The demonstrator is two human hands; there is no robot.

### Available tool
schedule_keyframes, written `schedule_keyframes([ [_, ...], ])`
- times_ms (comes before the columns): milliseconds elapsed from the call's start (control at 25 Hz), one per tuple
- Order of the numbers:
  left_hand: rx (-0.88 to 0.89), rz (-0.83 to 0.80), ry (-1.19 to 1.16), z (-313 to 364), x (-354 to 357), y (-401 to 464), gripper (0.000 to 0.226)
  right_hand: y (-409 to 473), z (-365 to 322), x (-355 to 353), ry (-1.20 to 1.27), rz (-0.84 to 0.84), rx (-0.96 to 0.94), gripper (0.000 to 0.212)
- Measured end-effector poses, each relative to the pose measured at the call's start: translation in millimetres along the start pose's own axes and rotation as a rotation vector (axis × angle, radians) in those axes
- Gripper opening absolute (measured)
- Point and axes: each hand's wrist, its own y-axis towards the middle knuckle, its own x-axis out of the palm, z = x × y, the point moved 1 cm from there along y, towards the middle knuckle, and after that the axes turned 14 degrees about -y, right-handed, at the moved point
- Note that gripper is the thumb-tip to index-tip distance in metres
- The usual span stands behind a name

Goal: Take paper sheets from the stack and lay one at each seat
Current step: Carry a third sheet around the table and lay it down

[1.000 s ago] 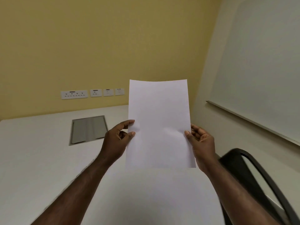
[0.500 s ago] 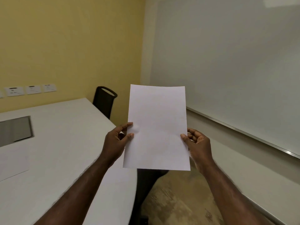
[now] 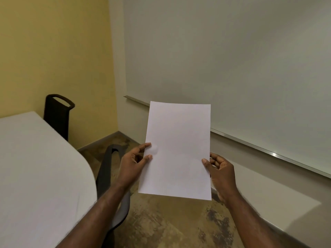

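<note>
I hold white paper sheets upright in front of me, over the floor, right of the table. My left hand pinches the left edge with thumb on the front. My right hand grips the right edge, thumb on the front and fingers behind. How many sheets are in the bundle cannot be told. The white table lies at the left with its rounded corner near my left forearm. No sheet shows on the visible part of the table.
A black chair stands at the table's far end by the yellow wall. Another dark chair back sits beside the table's corner, under my left arm. A whiteboard covers the right wall. Mottled brown floor lies below the paper.
My view has swung right: the table, its grey inset and a laid sheet have slid out left, and the whiteboard and floor now fill the frame. Both hands keep the same grip.
</note>
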Motion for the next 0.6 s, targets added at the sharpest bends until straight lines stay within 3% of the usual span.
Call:
schedule_keyframes([
  [280, -0.052, 0.014, -0.002, -47.7, 36.1, 140.7, 0.037, 156.7, 21.5, 27.0, -0.011, -0.015, 0.011, 0.024],
  [600, -0.060, 0.115, 0.051, -84.4, 17.7, 286.9, 0.038, 327.3, 28.3, 121.6, 0.042, -0.165, 0.003, 0.024],
])
